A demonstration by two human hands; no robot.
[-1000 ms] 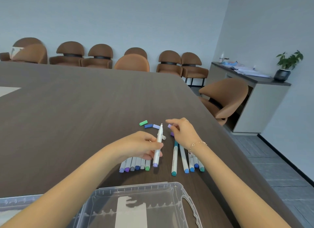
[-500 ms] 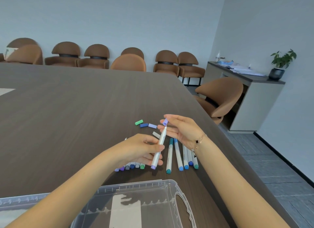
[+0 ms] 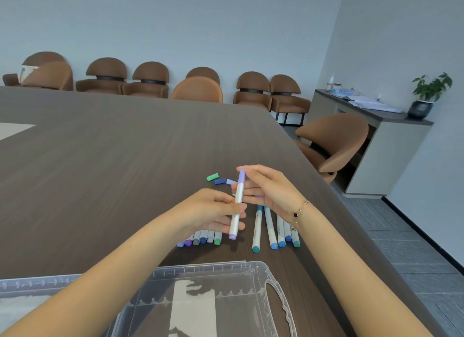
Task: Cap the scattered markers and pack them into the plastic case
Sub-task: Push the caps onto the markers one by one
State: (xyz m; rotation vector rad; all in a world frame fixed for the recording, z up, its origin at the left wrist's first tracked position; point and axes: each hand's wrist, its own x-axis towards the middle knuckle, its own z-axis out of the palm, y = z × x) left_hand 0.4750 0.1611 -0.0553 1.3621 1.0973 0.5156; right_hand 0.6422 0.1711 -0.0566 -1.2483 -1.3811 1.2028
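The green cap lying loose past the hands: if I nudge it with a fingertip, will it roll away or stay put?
The green cap looks short and round-bodied, so a sideways nudge would probably set it rolling on the smooth table. It seems small and hollow, likely very light, so even a slight touch may move it. Pinching from above is probably safer than pushing.

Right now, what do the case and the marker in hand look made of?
Case: clear, glossy plastic, seemingly rigid; the table shows through its moulded walls. Marker: smooth matte white barrel with lilac cap, probably plastic. Both hands grip it.
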